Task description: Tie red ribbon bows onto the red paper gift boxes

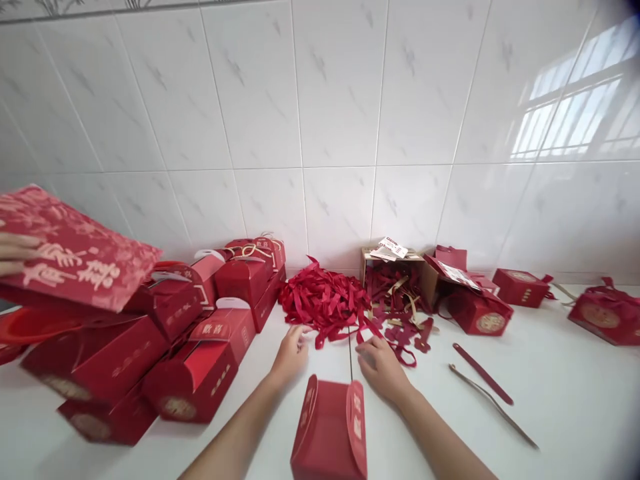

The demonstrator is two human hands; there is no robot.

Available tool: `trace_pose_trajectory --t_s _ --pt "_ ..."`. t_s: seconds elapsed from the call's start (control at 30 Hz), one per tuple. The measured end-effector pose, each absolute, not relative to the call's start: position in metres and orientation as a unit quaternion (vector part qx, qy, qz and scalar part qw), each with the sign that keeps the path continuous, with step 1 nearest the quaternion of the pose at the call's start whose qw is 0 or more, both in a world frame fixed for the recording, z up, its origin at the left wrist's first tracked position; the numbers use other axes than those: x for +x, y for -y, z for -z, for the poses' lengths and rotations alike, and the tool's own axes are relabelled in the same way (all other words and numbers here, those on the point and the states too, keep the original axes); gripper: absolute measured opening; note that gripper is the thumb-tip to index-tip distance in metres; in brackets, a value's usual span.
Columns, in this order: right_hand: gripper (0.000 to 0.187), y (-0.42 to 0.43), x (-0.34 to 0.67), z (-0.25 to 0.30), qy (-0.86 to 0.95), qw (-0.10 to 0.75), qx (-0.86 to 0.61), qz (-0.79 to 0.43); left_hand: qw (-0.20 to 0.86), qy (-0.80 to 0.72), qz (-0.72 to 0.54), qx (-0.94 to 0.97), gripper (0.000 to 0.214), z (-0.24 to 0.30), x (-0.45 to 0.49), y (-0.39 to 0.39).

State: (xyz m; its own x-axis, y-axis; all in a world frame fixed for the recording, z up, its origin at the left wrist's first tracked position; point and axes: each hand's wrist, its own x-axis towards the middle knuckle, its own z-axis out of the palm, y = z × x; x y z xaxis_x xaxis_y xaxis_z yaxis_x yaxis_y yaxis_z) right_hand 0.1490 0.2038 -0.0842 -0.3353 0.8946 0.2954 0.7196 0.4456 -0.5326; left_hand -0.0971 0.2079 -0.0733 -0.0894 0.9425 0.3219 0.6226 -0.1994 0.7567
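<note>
A loose heap of red ribbons [325, 293] lies against the wall in front of me. At its near left edge is my left hand [291, 355], its fingers curled together; what they pinch, if anything, is too small to make out. My right hand [383, 365] rests at the heap's near right edge, with its fingers closed on a red ribbon end. Between my forearms stands a red gift box [329, 427], upright, its curved side flaps raised and its top open.
Finished-looking red boxes [205, 373] are stacked at left. Another person's hand [17, 253] holds a patterned red bag [75, 253] above them. Right of the ribbons stand a cardboard box [429, 283] of dark red pieces and more red boxes [480, 313]. Two thin strips [483, 373] lie nearby.
</note>
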Motion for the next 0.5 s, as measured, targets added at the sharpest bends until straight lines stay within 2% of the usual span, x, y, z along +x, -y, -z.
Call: trace_pose_trajectory --t_s 0.2,0.5 --pt "0.021 -0.205 0.16 0.09 0.695 0.431 -0.474 -0.327 0.231 -0.612 -0.47 0.592 0.038 0.077 -0.105 -0.2" --pt "0.02 -0.208 0.162 0.089 0.664 0.463 -0.489 -0.326 0.252 -0.614 -0.499 0.557 0.028 0.066 -0.109 -0.2"
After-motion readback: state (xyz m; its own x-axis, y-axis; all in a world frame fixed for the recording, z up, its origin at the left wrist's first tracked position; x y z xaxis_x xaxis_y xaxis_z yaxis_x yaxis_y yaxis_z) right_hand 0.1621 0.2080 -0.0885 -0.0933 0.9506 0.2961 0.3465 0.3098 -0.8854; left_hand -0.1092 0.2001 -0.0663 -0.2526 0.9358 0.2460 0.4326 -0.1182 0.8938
